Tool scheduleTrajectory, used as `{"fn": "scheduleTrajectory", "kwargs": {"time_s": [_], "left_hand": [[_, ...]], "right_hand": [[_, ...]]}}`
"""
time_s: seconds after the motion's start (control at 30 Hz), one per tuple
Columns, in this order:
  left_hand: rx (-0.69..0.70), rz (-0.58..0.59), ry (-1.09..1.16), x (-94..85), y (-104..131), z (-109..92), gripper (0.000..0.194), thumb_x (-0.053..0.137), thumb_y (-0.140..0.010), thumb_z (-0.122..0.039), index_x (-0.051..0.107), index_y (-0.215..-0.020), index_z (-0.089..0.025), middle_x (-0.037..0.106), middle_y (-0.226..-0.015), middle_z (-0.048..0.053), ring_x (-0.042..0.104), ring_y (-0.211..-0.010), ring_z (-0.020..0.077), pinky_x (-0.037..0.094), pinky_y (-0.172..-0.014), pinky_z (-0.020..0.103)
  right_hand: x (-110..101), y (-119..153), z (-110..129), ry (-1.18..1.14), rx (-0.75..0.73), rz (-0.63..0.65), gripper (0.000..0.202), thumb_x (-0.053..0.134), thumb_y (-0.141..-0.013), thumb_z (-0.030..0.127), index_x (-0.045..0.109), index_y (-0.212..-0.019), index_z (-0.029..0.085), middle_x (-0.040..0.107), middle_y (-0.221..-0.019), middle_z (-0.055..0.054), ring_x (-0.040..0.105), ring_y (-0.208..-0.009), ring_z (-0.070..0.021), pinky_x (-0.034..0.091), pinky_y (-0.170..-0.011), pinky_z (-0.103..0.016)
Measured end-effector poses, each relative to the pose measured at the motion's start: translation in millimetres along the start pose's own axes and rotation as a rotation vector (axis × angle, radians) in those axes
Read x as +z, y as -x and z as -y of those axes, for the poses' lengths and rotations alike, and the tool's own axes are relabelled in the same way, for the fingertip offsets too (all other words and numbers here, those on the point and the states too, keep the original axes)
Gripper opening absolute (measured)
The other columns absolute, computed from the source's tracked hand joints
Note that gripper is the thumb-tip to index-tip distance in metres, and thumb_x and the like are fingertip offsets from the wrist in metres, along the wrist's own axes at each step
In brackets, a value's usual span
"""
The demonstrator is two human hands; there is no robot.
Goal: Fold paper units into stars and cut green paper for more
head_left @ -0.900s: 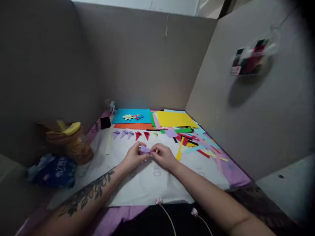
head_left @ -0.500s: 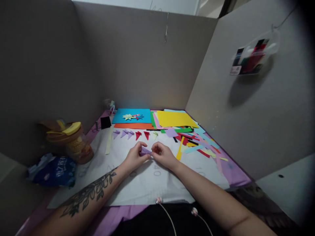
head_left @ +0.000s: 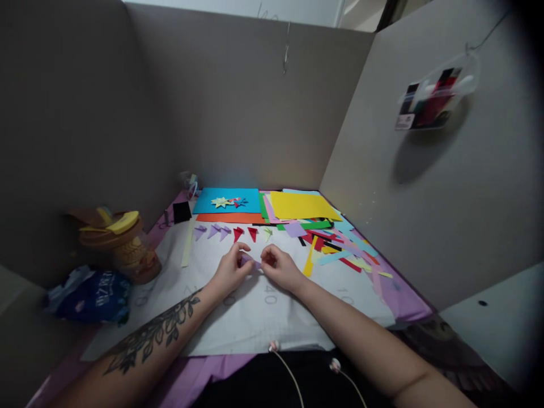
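Though fingers mostly hide the purple paper (head_left: 250, 260), the left hand (head_left: 233, 266) pinches it.

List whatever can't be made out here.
- Head view: folds of the purple paper, mostly hidden by the left hand.
- Head view: grip of the right hand, hidden by its own fingers.
- Head view: contents of the hanging pouch, blurred.
- Head view: lettering on the blue packet, blurred.

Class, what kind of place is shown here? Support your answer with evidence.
Probably a papercraft workspace: a yellow sheet lies beside loose coloured strips, and folded paper stars rest on a blue sheet.
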State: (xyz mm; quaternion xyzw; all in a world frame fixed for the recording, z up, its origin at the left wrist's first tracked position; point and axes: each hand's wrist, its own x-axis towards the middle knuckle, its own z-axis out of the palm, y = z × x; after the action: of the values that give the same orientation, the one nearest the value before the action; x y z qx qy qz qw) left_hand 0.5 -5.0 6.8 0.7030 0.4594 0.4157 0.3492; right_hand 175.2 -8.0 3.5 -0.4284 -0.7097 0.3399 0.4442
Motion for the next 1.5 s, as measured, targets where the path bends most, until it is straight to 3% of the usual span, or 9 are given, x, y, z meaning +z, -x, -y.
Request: {"fn": "scheduleTrajectory", "kwargs": {"time_s": [0.1,0.2,0.33,0.53,0.63,0.8,1.07,1.3,1.5], "left_hand": [[0.069,0.036,-0.059,1.5,2.1,-0.2,0.028,0.055,-0.077,-0.021,0.046,-0.103,-0.02,0.063,-0.073,-0.002,0.058,-0.063,0.0119,0.041,-0.059,0.022],[0.117,-0.017,-0.059,3.1,2.9,0.1,0.03,0.055,-0.078,-0.021,0.044,-0.106,-0.021,0.064,-0.089,0.002,0.06,-0.075,0.0135,0.045,-0.067,0.025],[0.131,-0.082,0.13,4.8,-0.4,3.5,0.043,0.062,-0.075,-0.025,0.039,-0.111,-0.021,0.059,-0.104,0.007,0.061,-0.087,0.0151,0.049,-0.073,0.028],[-0.042,0.081,0.292,6.5,-1.8,0.3,0.044,0.066,-0.071,-0.03,0.042,-0.106,-0.019,0.063,-0.082,0.002,0.064,-0.071,0.0147,0.05,-0.066,0.027],[-0.074,0.069,0.234,4.4,-0.4,-4.9,0.032,0.063,-0.073,-0.03,0.047,-0.099,-0.018,0.062,-0.075,0.0,0.061,-0.064,0.0132,0.046,-0.057,0.023],[0.045,-0.02,0.004,0.2,-0.4,-7.8,0.009,0.058,-0.075,-0.025,0.058,-0.078,-0.017,0.062,-0.073,0.0,0.057,-0.066,0.0119,0.045,-0.062,0.023],[0.095,0.012,-0.021,-1.7,0.9,-12.0,0.009,0.055,-0.077,-0.022,0.062,-0.078,-0.017,0.065,-0.077,0.002,0.059,-0.071,0.0137,0.046,-0.065,0.023],[0.068,0.077,0.047,-2.0,0.4,-11.5,0.017,0.052,-0.081,-0.026,0.063,-0.09,-0.016,0.065,-0.09,0.006,0.06,-0.084,0.0168,0.048,-0.072,0.026],[0.102,0.126,0.119,-1.5,1.1,-9.3,0.012,0.054,-0.079,-0.027,0.058,-0.078,-0.016,0.062,-0.091,0.007,0.058,-0.084,0.0162,0.047,-0.073,0.026]], "right_hand": [[3.0,-0.2,-0.9,0.02,-0.026,0.011,0.013,0.053,-0.07,0.017,0.051,-0.083,0.02,0.053,-0.071,0.003,0.047,-0.061,-0.0111,0.038,-0.058,-0.024],[5.7,-0.8,-0.9,0.016,-0.02,0.0,0.013,0.053,-0.071,0.018,0.052,-0.083,0.021,0.053,-0.07,0.004,0.045,-0.059,-0.0106,0.037,-0.056,-0.023],[7.6,-2.2,-0.9,-0.187,0.087,-0.018,0.021,0.056,-0.07,0.02,0.049,-0.09,0.021,0.054,-0.072,0.004,0.051,-0.06,-0.0114,0.041,-0.056,-0.024],[5.5,-5.8,-2.7,-0.452,0.222,-0.018,0.026,0.061,-0.066,0.019,0.044,-0.085,0.022,0.057,-0.066,0.005,0.056,-0.057,-0.0129,0.044,-0.056,-0.025],[3.5,-6.9,-4.2,-0.404,0.186,-0.036,0.02,0.062,-0.066,0.02,0.046,-0.078,0.02,0.054,-0.065,0.005,0.054,-0.058,-0.0115,0.043,-0.057,-0.023],[1.2,-6.0,-1.5,-0.292,0.099,-0.062,0.017,0.061,-0.067,0.02,0.051,-0.081,0.019,0.055,-0.074,0.002,0.054,-0.068,-0.0129,0.043,-0.063,-0.025],[-1.3,-3.4,0.0,-0.152,0.111,-0.063,0.007,0.061,-0.067,0.019,0.056,-0.073,0.019,0.059,-0.069,0.001,0.055,-0.067,-0.0142,0.044,-0.064,-0.027],[-4.6,-1.4,2.4,-0.069,-0.139,-0.089,0.011,0.066,-0.069,0.022,0.056,-0.067,0.019,0.06,-0.079,-0.003,0.057,-0.076,-0.017,0.045,-0.073,-0.031],[-4.7,-0.8,2.6,-0.025,-0.148,-0.072,0.01,0.066,-0.069,0.021,0.056,-0.067,0.02,0.062,-0.078,-0.004,0.057,-0.076,-0.0178,0.046,-0.072,-0.032]]}}
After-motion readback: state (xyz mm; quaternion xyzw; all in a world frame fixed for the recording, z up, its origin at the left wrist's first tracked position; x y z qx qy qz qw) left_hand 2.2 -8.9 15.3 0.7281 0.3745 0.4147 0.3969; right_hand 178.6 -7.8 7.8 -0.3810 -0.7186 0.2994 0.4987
